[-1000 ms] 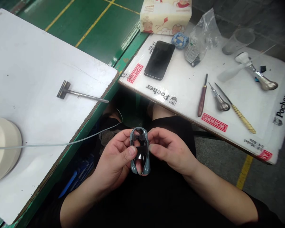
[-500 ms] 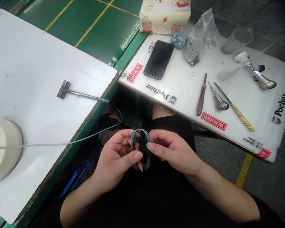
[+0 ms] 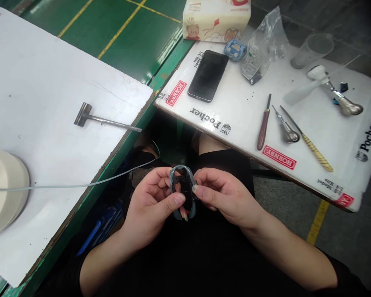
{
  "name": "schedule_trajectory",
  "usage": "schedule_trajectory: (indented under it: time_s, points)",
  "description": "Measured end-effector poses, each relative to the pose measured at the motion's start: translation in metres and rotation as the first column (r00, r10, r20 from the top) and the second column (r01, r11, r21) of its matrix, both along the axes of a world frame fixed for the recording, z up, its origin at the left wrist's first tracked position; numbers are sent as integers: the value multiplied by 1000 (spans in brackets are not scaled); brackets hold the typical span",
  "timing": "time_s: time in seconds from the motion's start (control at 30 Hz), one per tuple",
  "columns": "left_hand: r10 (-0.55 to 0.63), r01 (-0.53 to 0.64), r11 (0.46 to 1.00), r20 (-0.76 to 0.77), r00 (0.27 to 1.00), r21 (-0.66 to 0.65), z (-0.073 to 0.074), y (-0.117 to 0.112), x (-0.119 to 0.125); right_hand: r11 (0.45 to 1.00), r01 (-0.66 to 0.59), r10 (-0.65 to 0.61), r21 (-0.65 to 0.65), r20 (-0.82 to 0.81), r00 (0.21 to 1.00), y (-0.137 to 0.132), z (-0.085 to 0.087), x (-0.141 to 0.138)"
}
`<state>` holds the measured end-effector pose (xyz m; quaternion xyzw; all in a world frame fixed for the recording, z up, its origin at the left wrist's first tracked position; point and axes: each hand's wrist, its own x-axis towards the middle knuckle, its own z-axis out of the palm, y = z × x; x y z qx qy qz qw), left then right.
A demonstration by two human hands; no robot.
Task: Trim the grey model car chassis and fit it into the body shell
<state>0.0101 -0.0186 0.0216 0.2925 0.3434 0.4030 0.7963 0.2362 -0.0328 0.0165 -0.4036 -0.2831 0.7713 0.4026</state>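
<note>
Above my lap, I hold a small hollow blue-grey shell (image 3: 186,186) with a rounded rim and dark insides, its open side facing up. My left hand (image 3: 154,202) grips its left side, thumb over the near edge and fingers partly hidden beneath. On the opposite side, the thumb and fingers of my right hand (image 3: 227,194) pinch the right wall. Whether a smaller part sits under the right fingertips, I cannot tell.
A metal hammer (image 3: 106,119) and a cream round object (image 3: 6,194) rest on the left board. The right board bears a phone (image 3: 208,76), a wooden-handled tool (image 3: 264,126), a metal-handled tool (image 3: 288,131), a file (image 3: 315,150), a plastic bag (image 3: 259,51) and a clear cup (image 3: 312,50).
The shell has tilted slightly and risen a little in my fingers. My right thumb has shifted slightly along its right wall. Both hands keep their hold.
</note>
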Motion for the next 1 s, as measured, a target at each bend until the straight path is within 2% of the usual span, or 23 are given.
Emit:
schedule_trajectory:
  time_s: [0.17, 0.43, 0.63, 0.87, 1.0]
  points:
    - [7, -7, 1000, -7, 1000, -4, 1, -1, 2, 1000, 12, -12, 9, 29, 1000, 0, 2, 0]
    - [-1, 2, 987, 3, 1000, -160, 10, 5, 6, 998, -22, 18, 55, 70, 997, -2, -6, 1]
    - [-26, 42, 976, 79, 997, -215, 8, 5, 6, 998, -29, 15, 61, 220, 975, -2, -9, -1]
    - [-35, 52, 971, 76, 996, -232, 7, 6, 6, 992, 52, -70, 114, 153, 986, 0, -7, 0]
    - [-69, 91, 966, 101, 993, -241, 4, 6, 6, 995, 32, -46, 97, 140, 989, 0, -6, 0]
